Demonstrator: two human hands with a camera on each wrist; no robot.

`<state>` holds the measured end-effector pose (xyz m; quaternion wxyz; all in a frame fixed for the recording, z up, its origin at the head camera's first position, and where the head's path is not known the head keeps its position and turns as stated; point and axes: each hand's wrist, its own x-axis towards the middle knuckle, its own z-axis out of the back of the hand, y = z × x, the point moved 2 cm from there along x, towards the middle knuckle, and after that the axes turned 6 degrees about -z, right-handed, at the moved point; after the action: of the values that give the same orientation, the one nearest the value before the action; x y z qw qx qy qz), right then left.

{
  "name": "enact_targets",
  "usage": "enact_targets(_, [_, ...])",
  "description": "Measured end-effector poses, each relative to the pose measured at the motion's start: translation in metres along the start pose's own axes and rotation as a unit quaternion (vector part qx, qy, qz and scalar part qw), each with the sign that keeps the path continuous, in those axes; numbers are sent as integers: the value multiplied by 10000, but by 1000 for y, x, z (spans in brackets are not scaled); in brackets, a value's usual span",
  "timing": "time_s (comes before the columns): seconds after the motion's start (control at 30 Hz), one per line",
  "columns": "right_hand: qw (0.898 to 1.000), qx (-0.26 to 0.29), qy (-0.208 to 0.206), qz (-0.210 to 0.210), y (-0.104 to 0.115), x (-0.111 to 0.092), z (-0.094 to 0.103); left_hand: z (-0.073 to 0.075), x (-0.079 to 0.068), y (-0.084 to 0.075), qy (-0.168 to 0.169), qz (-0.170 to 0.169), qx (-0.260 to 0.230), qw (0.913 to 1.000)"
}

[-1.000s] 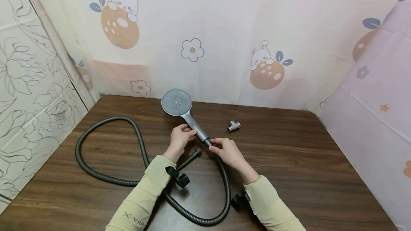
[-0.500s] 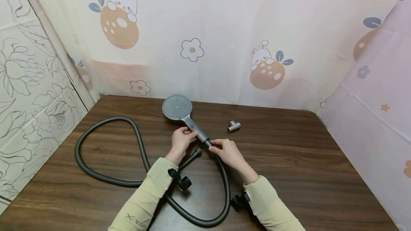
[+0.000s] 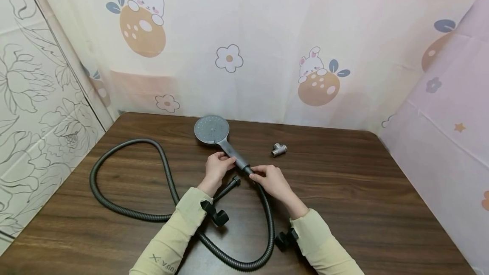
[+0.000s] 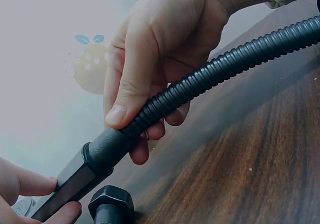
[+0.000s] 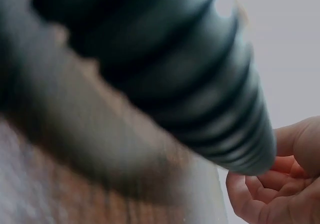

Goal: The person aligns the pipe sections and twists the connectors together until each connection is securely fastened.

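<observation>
A grey shower head with a round spray face lies tilted near the back of the table, its handle running toward me. My left hand pinches that handle between thumb and fingers. Where the handle meets the dark ribbed shower hose, my right hand grips the hose end. In the left wrist view, the right thumb presses on the hose just behind its smooth collar. The hose's free end, with a hex nut, lies between my forearms. Hose coils fill most of the right wrist view.
A small silver tee fitting lies on the wooden table, right of the shower head. The hose loops widely to the left and crosses under my left forearm. A patterned cloth hangs behind the table's back edge.
The shower head has dipped slightly toward the table, and my left hand has shifted a little to the right with it. My right hand stays almost still on the hose end.
</observation>
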<state>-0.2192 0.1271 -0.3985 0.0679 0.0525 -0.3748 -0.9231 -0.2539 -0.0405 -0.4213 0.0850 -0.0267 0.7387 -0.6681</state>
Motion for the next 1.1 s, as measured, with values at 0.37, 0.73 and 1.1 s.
enact_targets(0.37, [9996,1,74,-261,-2,3,-3,1,2,6,11,104,-133,9999])
enact_targets(0.73, [9995,26,29,-315,-2,3,-2,1,0,5,63,157,-81,9998])
enact_targets(1.1, [9987,97,-47,-498,-3,4,-1,2,1,4,156,258,-166,9994])
